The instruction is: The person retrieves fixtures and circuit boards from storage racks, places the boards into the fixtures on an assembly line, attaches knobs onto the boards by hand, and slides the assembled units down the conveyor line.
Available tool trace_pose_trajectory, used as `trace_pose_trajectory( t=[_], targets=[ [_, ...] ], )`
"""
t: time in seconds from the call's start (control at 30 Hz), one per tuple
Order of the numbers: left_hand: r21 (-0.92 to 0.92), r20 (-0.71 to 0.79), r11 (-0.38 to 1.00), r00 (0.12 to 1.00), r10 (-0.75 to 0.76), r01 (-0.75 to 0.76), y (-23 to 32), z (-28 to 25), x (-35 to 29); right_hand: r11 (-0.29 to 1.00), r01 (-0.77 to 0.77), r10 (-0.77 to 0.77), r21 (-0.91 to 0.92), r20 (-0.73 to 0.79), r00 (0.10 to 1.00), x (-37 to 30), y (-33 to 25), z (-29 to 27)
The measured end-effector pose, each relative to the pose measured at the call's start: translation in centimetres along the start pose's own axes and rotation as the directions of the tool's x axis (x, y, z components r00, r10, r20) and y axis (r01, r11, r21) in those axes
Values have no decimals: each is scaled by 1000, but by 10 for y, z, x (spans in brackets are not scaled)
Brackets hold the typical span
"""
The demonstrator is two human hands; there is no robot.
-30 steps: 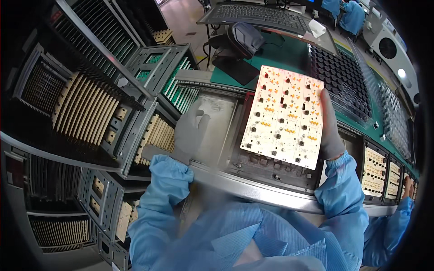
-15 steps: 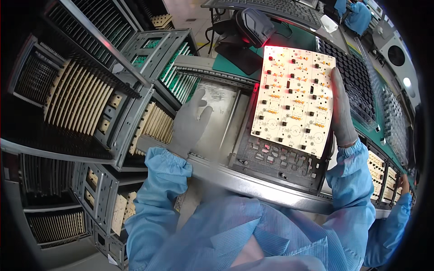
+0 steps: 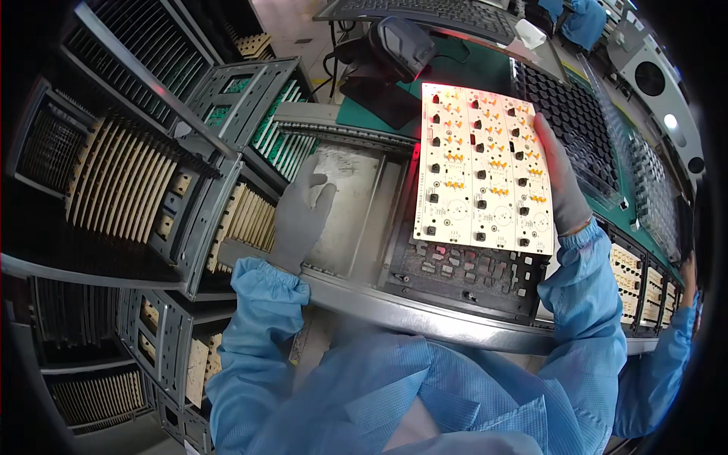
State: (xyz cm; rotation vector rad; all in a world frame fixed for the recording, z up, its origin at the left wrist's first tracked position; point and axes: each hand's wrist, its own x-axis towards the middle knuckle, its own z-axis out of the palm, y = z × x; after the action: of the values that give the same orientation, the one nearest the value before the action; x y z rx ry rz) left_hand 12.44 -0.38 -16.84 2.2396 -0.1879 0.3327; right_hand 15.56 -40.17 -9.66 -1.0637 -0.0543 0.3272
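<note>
My gloved right hand grips the right edge of a cream circuit board bearing small black and orange parts. The board is raised over a dark slotted fixture and hides its far portion. Red light from a hand-held scanner, standing beyond the board, falls on its far left corner. Over the metal conveyor bed, my gloved left hand hovers with its fingers apart and nothing in them. Left of that hand is a rack row of cream boards.
Metal racks full of boards line the left side. A black tray of round parts lies on the green mat at the far right, near clear plastic trays. A keyboard is at the back. A co-worker's sleeve shows at right.
The board has turned slightly anticlockwise in my right hand, so it sits straighter in view. My left hand stays open over the conveyor bed. The whole view has shifted a little.
</note>
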Motion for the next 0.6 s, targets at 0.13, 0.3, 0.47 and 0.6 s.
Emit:
trace_pose_trajectory(
  t=[0.13, 0.3, 0.47, 0.6],
  targets=[
    [21, 41, 998, 998, -56, 55, 5, -1, -4, 970, -27, 28, 240, -1, 1000, -9, 6, 9],
    [-695, 518, 566, 855, -31, 442, 47, 2, -16, 986, -30, 28, -161, -11, 1000, -10, -3, -7],
    [-746, 649, 319, 747, 148, 585, 118, 39, -45, 901, -279, 318, -333, 70, 945, -18, -18, 20],
    [-762, 495, 563, 849, 186, 321, 129, 55, -71, 591, -267, 301, -761, -99, 949, -29, -42, 8]
  ],
)
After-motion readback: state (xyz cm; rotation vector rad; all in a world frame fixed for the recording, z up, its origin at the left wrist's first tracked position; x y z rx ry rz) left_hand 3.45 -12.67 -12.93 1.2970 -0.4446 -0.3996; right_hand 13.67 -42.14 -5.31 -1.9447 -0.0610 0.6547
